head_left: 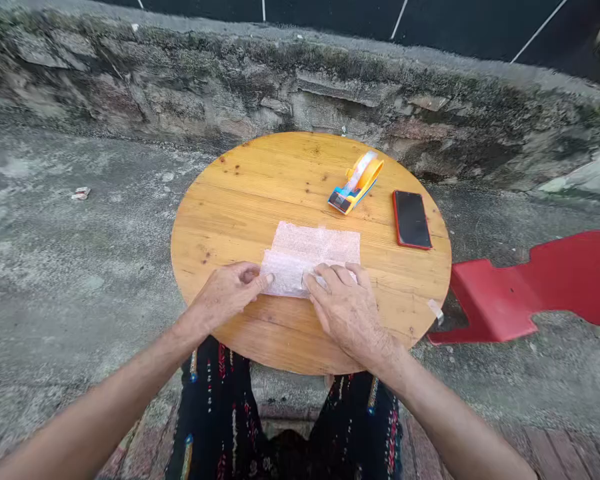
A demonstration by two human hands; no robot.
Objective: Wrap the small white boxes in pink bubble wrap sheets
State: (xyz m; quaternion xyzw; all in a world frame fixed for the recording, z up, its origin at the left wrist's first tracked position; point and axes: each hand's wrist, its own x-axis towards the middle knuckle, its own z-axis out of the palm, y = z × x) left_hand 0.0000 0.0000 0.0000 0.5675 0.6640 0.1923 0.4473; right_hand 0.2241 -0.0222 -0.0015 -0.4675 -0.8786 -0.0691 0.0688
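A pale pink, semi-clear sheet of packing wrap (320, 241) lies on the round wooden table (220, 220), its near part folded over. My left hand (230, 287) pinches the left edge of the fold between thumb and fingers. Across the right part of the fold rests my right hand (343, 300), fingers spread and pressing down. A small shiny strip, perhaps clear tape, shows beside the right fingertips. Whether anything lies inside the fold is hidden.
Behind the wrap stands a yellow and blue tape dispenser (357, 183) with a roll in it. A phone in a red case (413, 220) lies at the right. A tape piece (436, 311) hangs at the table's edge, near a red plastic chair (505, 293). A stone wall (230, 93) runs behind.
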